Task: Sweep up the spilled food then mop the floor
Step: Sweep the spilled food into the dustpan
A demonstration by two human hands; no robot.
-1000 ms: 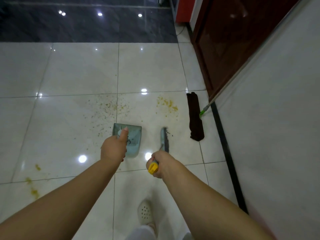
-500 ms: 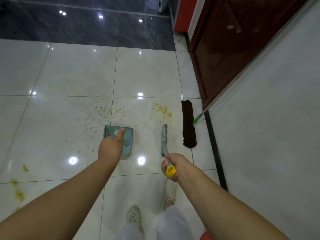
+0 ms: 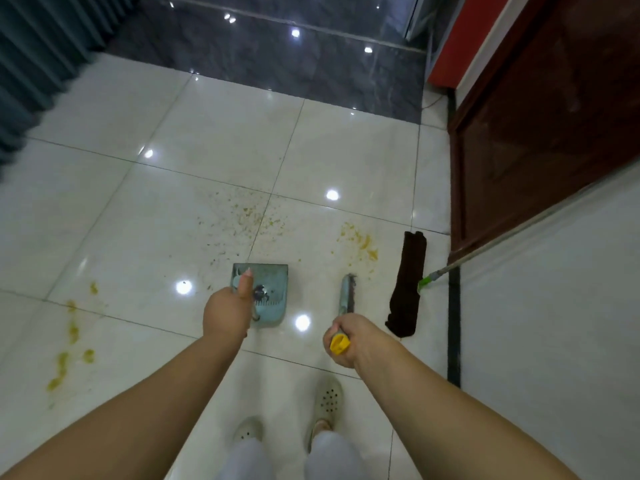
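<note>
- Head view: spilled food (image 3: 256,216) lies scattered on the floor (image 3: 138,216) in three patches.
- Left hand (image 3: 227,313), fingers curled, grips one dustpan (image 3: 270,289).
- Right hand (image 3: 349,337) fingers wrap one brush (image 3: 346,296).
- One mop (image 3: 407,282) lies beside.

Even, fairly bright indoor light from overhead. Ceiling lamps mirror as small white glare spots on the glossy floor tiles (image 3: 145,209): one at the dustpan (image 3: 268,289), one just short of the brush (image 3: 347,296), more on the dark marble strip (image 3: 277,53). Shadows soft and faint, barely any under the forearms. Wide-angle bending: grout lines bow, the door (image 3: 540,133) and wall (image 3: 554,323) lean outward at right. The curtain (image 3: 31,64) at top left smears with motion blur. Centre reasonably sharp; forearms near the bottom edge soft. Slight greenish-grey cast overall.
</note>
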